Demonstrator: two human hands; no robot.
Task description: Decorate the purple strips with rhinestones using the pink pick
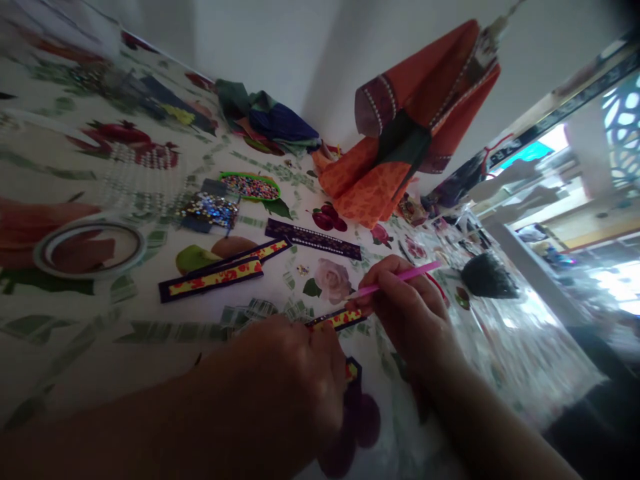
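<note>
Head cam: pink stick is clamped btwn fingertips of R hand, its tip held nr far end of red-&-yellow patterned strip, which is partly covered by curled L hand over table; whether strip is pinched or just pressed by L can't be told. Two similar strips, overlapping, are seen up-left, w/ dark studded strip just beyond & multicol. beads farther back.
</note>
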